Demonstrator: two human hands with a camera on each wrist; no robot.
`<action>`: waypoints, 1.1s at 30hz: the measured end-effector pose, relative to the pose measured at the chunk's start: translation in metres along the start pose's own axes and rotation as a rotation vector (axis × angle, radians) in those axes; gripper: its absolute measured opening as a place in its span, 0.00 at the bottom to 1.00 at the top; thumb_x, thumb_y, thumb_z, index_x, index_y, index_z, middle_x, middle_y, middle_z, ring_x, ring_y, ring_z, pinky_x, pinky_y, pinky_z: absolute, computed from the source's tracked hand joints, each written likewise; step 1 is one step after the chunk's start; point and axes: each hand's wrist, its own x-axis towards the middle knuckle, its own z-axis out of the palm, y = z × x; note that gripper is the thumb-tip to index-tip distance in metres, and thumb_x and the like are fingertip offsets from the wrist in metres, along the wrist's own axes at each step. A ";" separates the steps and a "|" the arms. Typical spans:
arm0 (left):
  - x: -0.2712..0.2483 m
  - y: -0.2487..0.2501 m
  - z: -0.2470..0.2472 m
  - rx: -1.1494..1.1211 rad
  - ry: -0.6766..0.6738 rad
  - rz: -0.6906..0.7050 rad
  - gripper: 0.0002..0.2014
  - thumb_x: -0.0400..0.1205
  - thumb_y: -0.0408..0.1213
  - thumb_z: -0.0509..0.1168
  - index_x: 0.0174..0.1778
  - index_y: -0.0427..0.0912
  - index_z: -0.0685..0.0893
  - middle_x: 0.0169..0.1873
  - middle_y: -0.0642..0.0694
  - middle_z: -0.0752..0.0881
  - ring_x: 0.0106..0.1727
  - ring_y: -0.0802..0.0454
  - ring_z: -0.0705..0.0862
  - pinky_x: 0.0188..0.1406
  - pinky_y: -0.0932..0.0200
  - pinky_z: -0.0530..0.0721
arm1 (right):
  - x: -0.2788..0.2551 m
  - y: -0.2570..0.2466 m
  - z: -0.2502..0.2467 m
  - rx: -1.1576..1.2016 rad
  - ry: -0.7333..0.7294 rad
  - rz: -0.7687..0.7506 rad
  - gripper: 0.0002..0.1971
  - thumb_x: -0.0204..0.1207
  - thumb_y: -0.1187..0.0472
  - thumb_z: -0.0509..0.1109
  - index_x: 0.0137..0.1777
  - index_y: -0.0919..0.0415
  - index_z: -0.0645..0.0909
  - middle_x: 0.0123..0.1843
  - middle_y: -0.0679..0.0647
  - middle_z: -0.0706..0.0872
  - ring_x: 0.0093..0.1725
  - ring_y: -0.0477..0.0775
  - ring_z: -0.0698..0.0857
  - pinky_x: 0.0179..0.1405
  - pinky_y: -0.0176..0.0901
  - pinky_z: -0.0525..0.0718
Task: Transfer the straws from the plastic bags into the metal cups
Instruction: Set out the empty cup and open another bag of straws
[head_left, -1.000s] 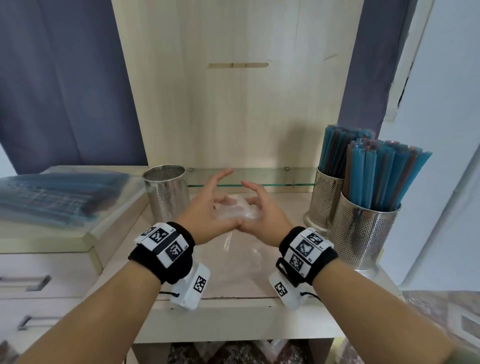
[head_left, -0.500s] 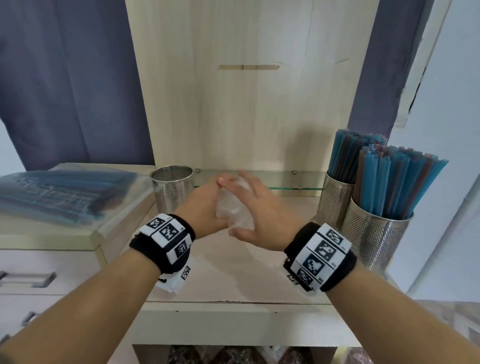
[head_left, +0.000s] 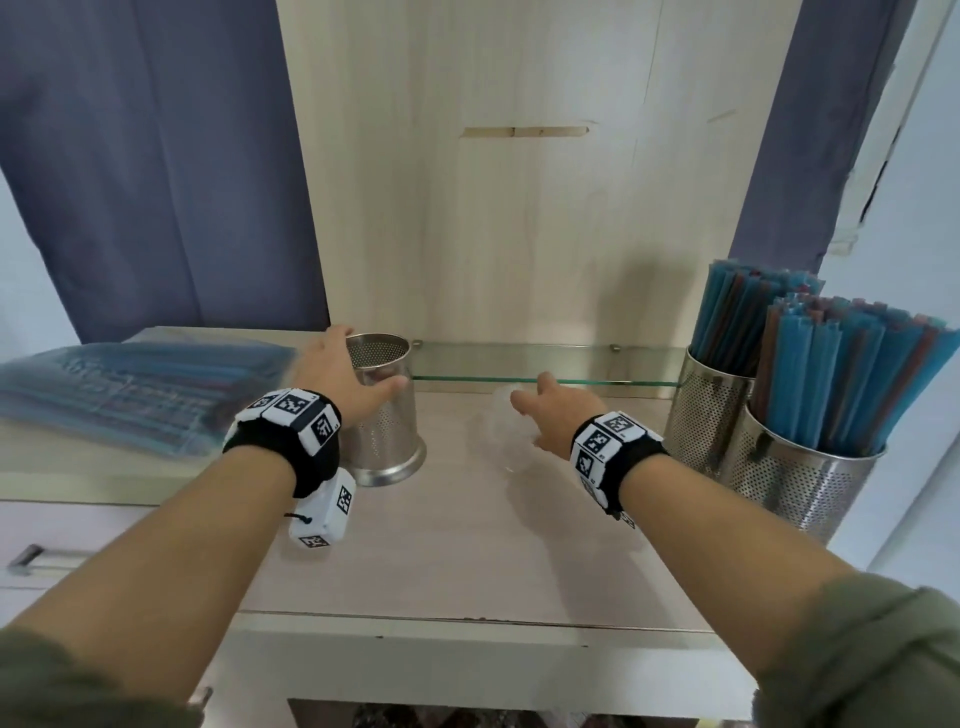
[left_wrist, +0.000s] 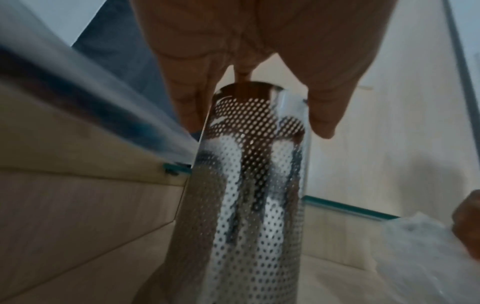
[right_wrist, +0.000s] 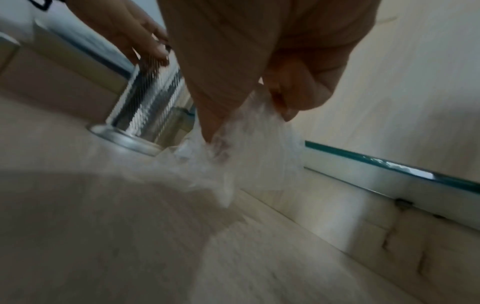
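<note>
An empty perforated metal cup (head_left: 383, 415) stands at the left of the counter. My left hand (head_left: 363, 366) straddles its top, fingers (left_wrist: 191, 111) on one side of the cup (left_wrist: 249, 185) and thumb on the other, all fairly straight. My right hand (head_left: 543, 413) pinches a crumpled, empty clear plastic bag (head_left: 500, 434) just above the counter middle; the right wrist view shows the fingers (right_wrist: 293, 96) curled into the bag (right_wrist: 246, 148). A plastic bag of blue straws (head_left: 140, 387) lies on the raised cabinet at the left.
Two metal cups (head_left: 709, 415) (head_left: 800, 486) packed with blue straws (head_left: 841, 379) stand at the right edge. A low glass shelf (head_left: 545, 366) runs along the wooden back panel. Drawers with a handle (head_left: 31, 558) sit below the left cabinet.
The hands were together squeezing the clear bag at the counter's middle. They have parted: the left went to the empty cup, the right keeps the bag and moved right.
</note>
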 end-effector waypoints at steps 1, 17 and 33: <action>0.000 -0.001 0.000 -0.035 0.002 0.006 0.51 0.66 0.63 0.77 0.79 0.42 0.63 0.73 0.38 0.75 0.72 0.38 0.75 0.72 0.43 0.74 | 0.004 -0.001 0.004 -0.013 0.005 -0.003 0.13 0.80 0.68 0.66 0.63 0.58 0.72 0.64 0.61 0.70 0.41 0.62 0.83 0.38 0.52 0.84; -0.014 0.005 0.014 -0.257 -0.044 0.112 0.52 0.57 0.61 0.81 0.71 0.60 0.57 0.56 0.47 0.83 0.56 0.47 0.84 0.60 0.50 0.82 | 0.025 0.003 0.007 0.170 -0.413 0.178 0.34 0.85 0.64 0.55 0.87 0.42 0.50 0.88 0.60 0.45 0.77 0.64 0.72 0.68 0.51 0.78; -0.039 0.008 0.003 -0.209 -0.232 0.176 0.71 0.56 0.50 0.86 0.83 0.59 0.38 0.81 0.43 0.64 0.83 0.47 0.61 0.81 0.47 0.61 | -0.018 -0.058 -0.019 1.188 0.427 0.152 0.63 0.47 0.32 0.84 0.83 0.50 0.61 0.77 0.53 0.74 0.75 0.50 0.74 0.76 0.50 0.74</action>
